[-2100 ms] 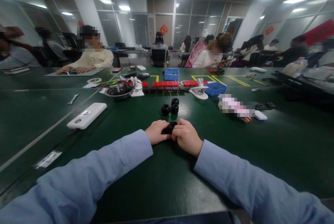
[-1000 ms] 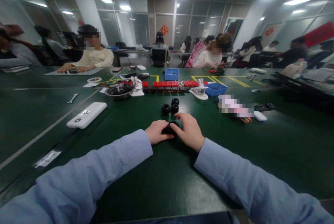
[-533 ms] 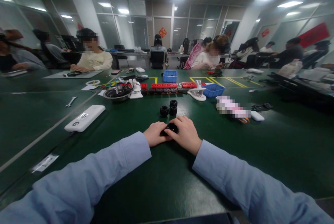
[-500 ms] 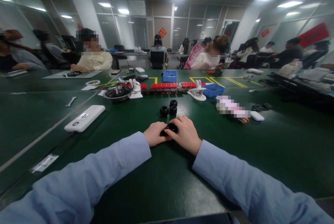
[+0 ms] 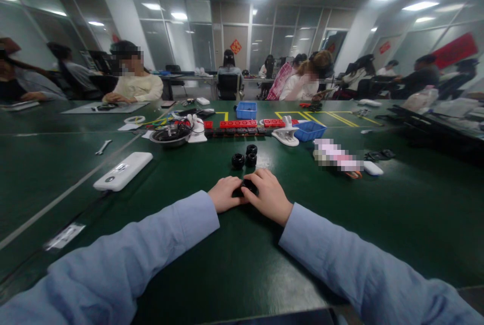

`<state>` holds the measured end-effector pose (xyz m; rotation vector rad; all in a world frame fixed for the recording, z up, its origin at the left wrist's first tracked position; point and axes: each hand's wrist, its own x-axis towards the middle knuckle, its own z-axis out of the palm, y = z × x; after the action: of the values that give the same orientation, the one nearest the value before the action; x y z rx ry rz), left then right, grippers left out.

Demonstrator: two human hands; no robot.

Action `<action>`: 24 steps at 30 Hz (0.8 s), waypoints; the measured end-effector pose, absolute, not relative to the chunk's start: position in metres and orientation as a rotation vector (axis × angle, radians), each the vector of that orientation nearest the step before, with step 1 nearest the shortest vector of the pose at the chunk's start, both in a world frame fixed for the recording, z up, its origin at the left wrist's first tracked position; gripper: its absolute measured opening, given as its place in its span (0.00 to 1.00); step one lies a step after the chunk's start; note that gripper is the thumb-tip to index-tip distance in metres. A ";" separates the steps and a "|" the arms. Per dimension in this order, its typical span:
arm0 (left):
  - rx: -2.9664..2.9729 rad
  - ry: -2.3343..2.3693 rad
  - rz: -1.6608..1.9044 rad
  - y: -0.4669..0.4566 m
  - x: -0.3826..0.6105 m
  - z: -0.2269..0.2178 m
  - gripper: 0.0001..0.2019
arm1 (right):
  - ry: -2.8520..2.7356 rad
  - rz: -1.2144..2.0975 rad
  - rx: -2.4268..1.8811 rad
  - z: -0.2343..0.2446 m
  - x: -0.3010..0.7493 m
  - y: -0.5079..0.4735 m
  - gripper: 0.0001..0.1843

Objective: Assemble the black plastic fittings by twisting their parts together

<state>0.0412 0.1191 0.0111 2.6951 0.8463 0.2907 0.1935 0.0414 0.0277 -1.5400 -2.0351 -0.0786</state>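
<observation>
Low over the green tabletop, a small black wheel [image 5: 250, 186] is held between my two hands. My left hand [image 5: 227, 194] is closed on its left side, the thumb along the near edge. My right hand [image 5: 269, 196] curls round the right side, with its thumb across the front. Fingers cover most of the wheel. Just beyond my hands is a little group of similar black wheels: one on the left [image 5: 238, 161], one at the near right [image 5: 251, 160] and one at the far right [image 5: 251, 149].
A white power bank [image 5: 123, 171] with a cable lies left, beyond it a wrench [image 5: 103, 147]. Across the middle are a metal bowl [image 5: 170, 136], red power strips [image 5: 238, 124], a white clamp [image 5: 286, 133] and a blue bin [image 5: 310, 130]. People sit opposite.
My right thumb has shifted slightly to the right on the black wheel, and less of the wheel's opening shows. Both arms have stayed in place.
</observation>
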 end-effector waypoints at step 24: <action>2.713 0.832 0.278 0.120 0.041 0.010 0.14 | -2.180 0.002 -1.254 0.031 0.192 0.035 0.10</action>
<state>0.0406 0.1197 0.0096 2.7133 0.8321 0.2778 0.1919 0.0349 0.0311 -1.2541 -2.1797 0.0022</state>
